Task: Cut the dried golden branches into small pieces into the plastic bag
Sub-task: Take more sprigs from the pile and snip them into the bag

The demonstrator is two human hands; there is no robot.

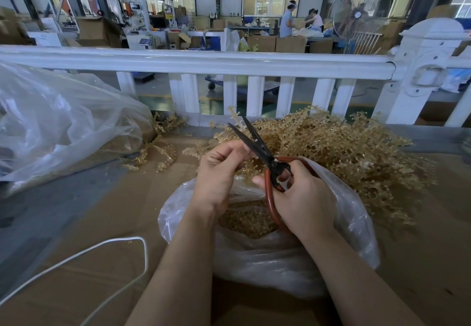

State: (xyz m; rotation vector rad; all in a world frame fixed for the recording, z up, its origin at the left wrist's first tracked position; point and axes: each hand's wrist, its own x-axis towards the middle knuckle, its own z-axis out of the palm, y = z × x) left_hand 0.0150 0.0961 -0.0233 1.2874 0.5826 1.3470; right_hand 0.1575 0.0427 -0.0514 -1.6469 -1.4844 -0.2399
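Where the head view looks down on the brown cardboard-covered work surface, one clear plastic bag stands open directly below both hands. It contains a layer of small cut golden pieces. A second, larger clear plastic bag lies crumpled at the left; its contents cannot be told.

The left hand is held above the open bag mouth with its fingers curled, pinching a short dried golden branch that rises between the blades. The right hand grips one pair of scissors with black blades and red-brown loop handles, fingers wrapped through and round the handles. The blades stand apart in a narrow V, tips pointing away from the person, with the held branch between them.

One loose heap of uncut dried golden branches lies behind and to the right of the open bag, touching its far rim. A few stray golden sprigs lie apart on the cardboard beside the larger bag.

One white cord loops across the lower left of the surface. One white railing with vertical balusters borders the far edge. Beyond it, one large pedestal fan stands at the right.
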